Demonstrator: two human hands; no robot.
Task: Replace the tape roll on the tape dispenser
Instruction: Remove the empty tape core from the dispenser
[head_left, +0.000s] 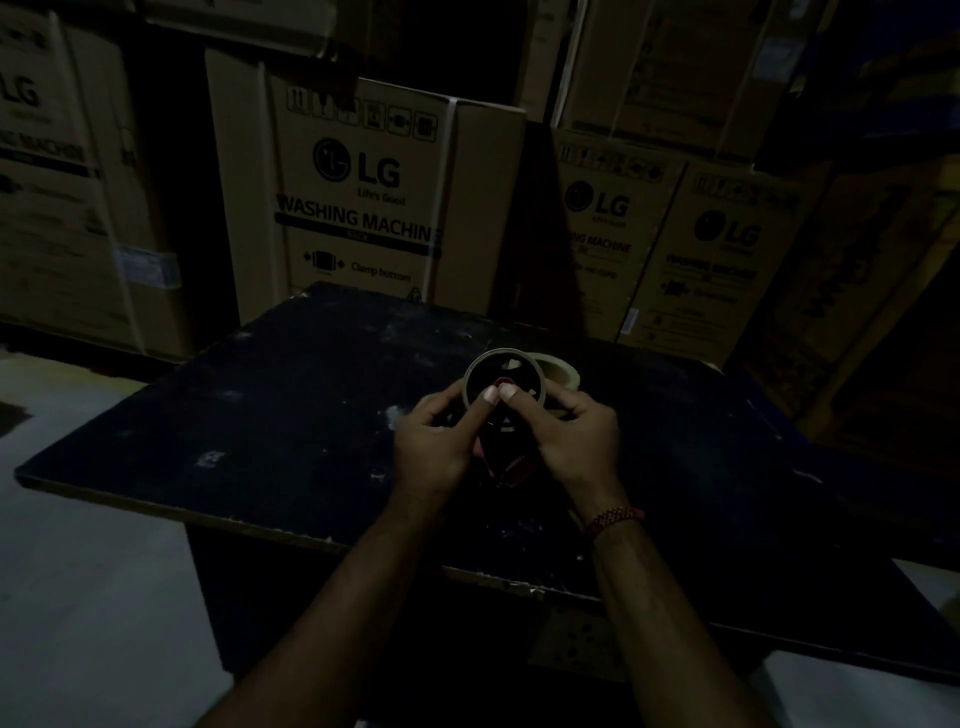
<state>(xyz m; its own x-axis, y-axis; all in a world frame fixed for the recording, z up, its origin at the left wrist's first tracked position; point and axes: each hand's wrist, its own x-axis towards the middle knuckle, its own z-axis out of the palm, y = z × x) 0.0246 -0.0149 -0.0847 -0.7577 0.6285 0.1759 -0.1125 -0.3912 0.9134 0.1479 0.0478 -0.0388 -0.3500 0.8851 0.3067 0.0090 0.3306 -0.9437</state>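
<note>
Head view, very dim: two hands work together above the dark desk (270, 415). The left hand (434, 441) and right hand (576, 436) each close their grip on one red tape dispenser (506, 467), thumbs meeting at its hub. One nearly bare cardboard tape core (475, 371) rings the hub, just above the thumbs. One second tape roll (563, 370) lies on the desk just beyond the right hand's grip.
</note>
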